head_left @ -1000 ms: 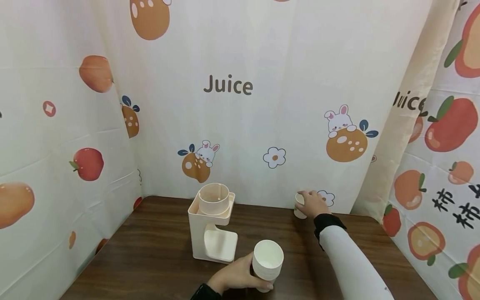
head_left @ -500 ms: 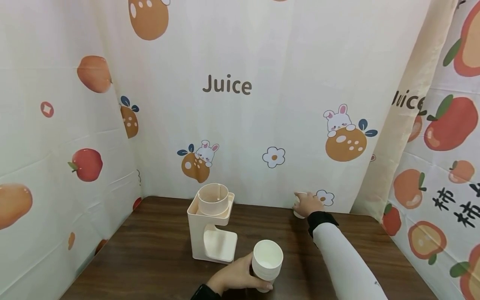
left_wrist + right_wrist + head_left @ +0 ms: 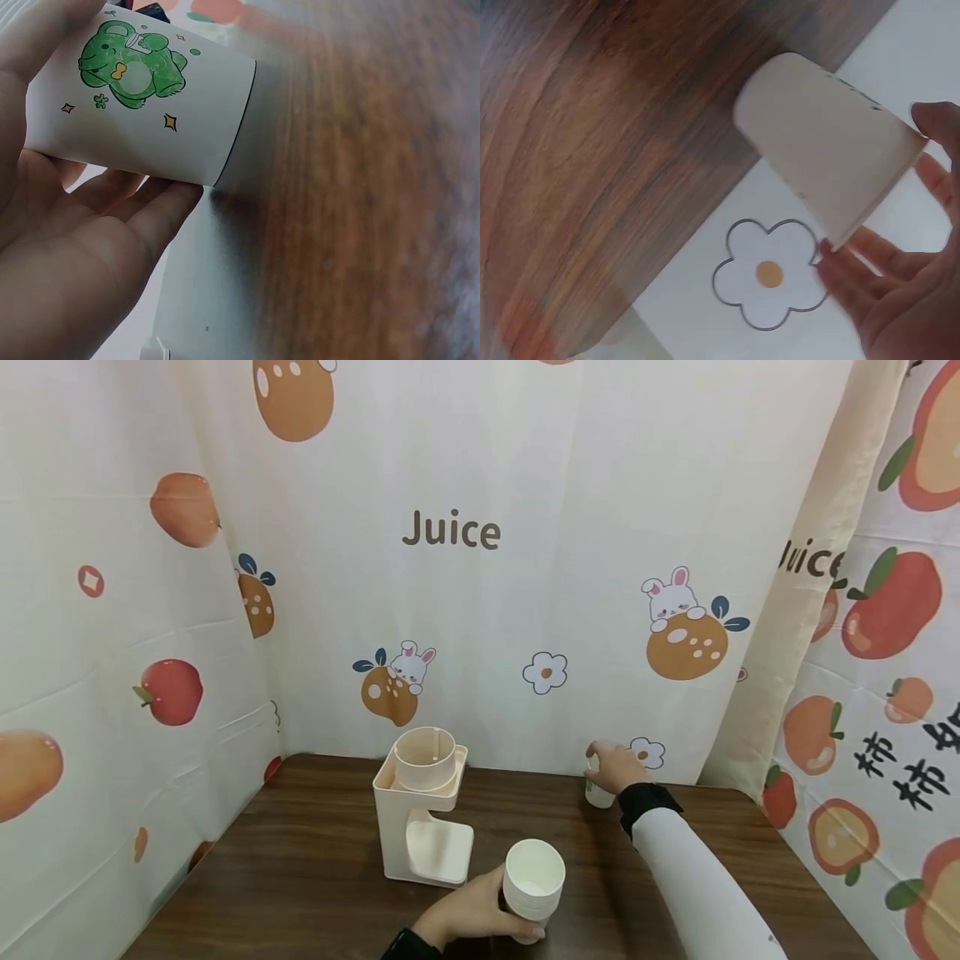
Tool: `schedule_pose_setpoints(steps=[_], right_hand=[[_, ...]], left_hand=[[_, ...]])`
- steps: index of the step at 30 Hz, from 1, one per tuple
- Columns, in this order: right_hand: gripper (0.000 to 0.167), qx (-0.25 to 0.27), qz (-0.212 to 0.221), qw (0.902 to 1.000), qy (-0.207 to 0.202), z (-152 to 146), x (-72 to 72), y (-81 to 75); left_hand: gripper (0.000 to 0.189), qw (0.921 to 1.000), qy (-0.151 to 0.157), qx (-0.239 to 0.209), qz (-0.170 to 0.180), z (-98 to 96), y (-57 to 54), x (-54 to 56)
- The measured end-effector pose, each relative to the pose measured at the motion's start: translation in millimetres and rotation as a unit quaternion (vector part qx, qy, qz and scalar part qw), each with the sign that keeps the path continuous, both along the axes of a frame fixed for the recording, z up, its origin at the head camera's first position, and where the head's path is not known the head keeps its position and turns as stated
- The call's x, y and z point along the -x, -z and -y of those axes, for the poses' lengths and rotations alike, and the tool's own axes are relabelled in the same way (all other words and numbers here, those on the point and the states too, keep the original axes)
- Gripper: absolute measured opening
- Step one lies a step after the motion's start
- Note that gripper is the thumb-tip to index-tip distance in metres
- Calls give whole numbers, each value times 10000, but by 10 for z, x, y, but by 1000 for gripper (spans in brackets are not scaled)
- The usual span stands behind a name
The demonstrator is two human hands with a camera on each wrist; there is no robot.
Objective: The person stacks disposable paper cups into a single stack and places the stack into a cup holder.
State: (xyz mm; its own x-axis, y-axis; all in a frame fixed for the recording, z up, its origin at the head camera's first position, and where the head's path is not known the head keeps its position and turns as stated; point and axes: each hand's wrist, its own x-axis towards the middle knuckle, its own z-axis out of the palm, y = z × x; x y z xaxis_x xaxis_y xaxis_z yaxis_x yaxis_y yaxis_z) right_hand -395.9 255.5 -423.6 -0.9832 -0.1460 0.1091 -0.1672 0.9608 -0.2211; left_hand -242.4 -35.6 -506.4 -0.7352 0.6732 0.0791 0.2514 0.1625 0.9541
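Note:
My left hand [image 3: 476, 912] grips a stack of white paper cups [image 3: 533, 878] standing near the front of the brown table [image 3: 300, 877]. In the left wrist view the outer cup [image 3: 150, 97] bears a green cartoon animal, and my fingers [image 3: 150, 217] curl round its side. My right hand [image 3: 617, 768], in a white sleeve with a black cuff, reaches to the table's back edge and holds a single small paper cup [image 3: 597, 795]. The right wrist view shows that cup [image 3: 825, 157] tilted, its base toward the wood, with my fingers [image 3: 892, 307] round it.
A cream plastic cup dispenser [image 3: 423, 814] with a round tube on top stands left of the cup stack. Fruit-printed cloth walls [image 3: 480, 610] close in the table at the back and on both sides. Bare wood lies at the left and front right.
The right hand has shifted slightly at the cup by the back cloth, and the cup now shows lower under the hand. The left hand and cup stack have stayed put.

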Motion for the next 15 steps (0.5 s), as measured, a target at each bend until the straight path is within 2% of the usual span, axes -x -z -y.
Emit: schedule_pose_setpoints(steps=[6,15], right_hand=[[35,141,316,9994,-48,24,-41,-39],[39,59,283,9989,-365,-16,-105,-12]], left_hand=[[76,10000,-87,45,-10,5,-13,-9],[74,10000,-82,33,-11,1,-16,-17]])
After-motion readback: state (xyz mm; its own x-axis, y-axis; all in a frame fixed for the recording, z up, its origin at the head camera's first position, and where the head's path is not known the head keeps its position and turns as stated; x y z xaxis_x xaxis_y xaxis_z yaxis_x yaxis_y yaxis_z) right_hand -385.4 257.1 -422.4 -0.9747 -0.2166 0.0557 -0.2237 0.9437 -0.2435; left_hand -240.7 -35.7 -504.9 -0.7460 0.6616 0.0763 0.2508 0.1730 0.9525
